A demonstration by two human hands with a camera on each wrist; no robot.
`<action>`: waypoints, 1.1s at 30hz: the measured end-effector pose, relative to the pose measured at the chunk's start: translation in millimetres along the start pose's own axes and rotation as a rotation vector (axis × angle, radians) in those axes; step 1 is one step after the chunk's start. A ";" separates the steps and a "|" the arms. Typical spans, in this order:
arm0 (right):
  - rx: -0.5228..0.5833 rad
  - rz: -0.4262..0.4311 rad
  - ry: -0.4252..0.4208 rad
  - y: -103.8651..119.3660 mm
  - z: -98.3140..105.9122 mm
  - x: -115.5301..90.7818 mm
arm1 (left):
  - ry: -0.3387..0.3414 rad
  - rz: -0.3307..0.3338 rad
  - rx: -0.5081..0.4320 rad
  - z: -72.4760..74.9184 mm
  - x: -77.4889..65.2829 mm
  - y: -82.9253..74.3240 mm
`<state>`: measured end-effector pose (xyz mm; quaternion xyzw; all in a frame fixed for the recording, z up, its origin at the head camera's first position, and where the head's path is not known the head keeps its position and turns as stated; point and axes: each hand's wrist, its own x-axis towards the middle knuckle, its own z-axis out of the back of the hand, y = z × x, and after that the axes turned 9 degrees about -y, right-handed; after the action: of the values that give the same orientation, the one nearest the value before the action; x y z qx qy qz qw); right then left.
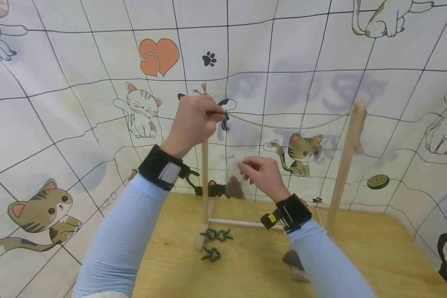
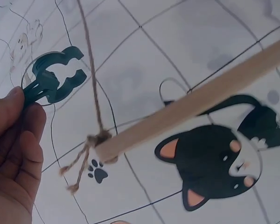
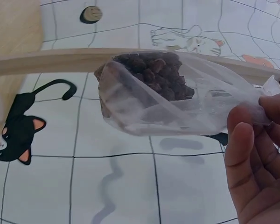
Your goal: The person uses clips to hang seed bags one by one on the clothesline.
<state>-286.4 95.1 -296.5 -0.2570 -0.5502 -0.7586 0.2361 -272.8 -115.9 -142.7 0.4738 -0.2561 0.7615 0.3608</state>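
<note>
Left hand (image 1: 193,120): up at 10 o'clock in the head view, thumb and index finger clamped on the handles of a green clip (image 2: 46,80).
Clip shape: looks like smooth plastic tbh, two rounded claws with a gap, mouth facing the rope (image 2: 90,51) and just beside it in the left wrist view.
Right hand (image 1: 264,176): 4 o'clock, thumb and fingers pinching the bunched neck of a plastic bag (image 3: 149,112).
Bag: hangs at 8 o'clock from that hand, thin, crinkly, see-through, dark brown lumpy bits piled in the far end.
Rope: twisted, kinda hairy, sags across the wooden frame (image 1: 346,165), frayed tails at the knot.
Other clips (image 1: 224,236): three, 6 o'clock, on the wood-grain table (image 1: 253,265).
Backdrop (image 1: 290,45): creased white sheet, cat prints.
</note>
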 end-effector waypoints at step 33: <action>0.136 -0.070 -0.231 47.9 -22.6 77.7 | 0.262 0.438 0.115 -4.1 56.4 25.2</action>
<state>-317.4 54.1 -217.8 -0.3066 -0.6325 -0.6927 0.1617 -311.4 -110.9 -94.5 0.3241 -0.2601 0.8895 0.1898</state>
